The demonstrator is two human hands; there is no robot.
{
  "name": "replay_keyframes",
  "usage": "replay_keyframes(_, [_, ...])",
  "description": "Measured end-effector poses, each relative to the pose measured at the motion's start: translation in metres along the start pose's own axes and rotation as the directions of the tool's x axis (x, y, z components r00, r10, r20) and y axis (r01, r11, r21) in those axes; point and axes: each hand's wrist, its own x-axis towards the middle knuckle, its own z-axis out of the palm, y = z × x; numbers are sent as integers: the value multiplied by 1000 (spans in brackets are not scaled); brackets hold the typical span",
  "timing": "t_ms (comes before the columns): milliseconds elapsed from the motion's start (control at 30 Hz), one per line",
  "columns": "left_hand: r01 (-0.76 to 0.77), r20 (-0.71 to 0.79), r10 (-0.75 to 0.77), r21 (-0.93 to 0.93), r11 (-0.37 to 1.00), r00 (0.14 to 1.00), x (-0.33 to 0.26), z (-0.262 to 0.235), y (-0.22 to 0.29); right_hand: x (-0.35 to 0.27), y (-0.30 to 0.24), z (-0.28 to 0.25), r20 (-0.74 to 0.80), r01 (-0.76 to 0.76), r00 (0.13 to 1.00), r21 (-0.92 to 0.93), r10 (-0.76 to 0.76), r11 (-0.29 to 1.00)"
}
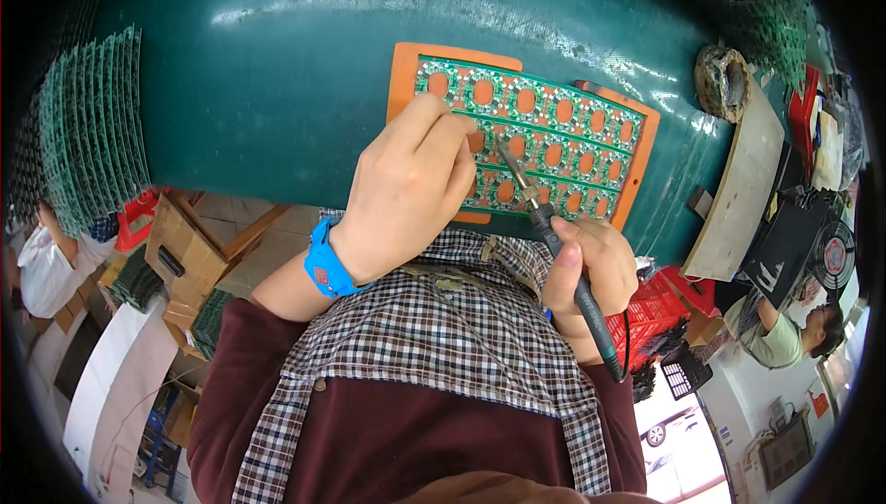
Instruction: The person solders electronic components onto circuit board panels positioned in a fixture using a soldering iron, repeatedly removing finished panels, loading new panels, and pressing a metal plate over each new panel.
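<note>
A panel of green circuit boards, in rows with oval openings, lies in an orange tray on the table. My right hand grips the dark handle of a soldering iron. The iron's metal tip points up and left, at the middle row of boards. Over the panel's left part is my left hand, its thumb and fingers pinched together close to the boards. What they hold, if anything, is hidden behind the fingers. A blue band is on my left wrist.
The green table curves across the view. Upright stacks of green boards stand at its left. A brown ring-shaped roll sits at the right by a pale board. Another person is at the far right, near red crates.
</note>
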Motion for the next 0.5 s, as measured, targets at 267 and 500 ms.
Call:
replay_keyframes(267, [6, 125, -17, 92, 996, 992, 2, 0, -3, -3, -1, 10, 51, -25, 998, -19, 26, 1000])
replay_keyframes(500, [87, 130, -77, -72, 994, 989, -13, -5, 0, -19, -3, 0, -12, -2, 1000, 14, 2, 1000])
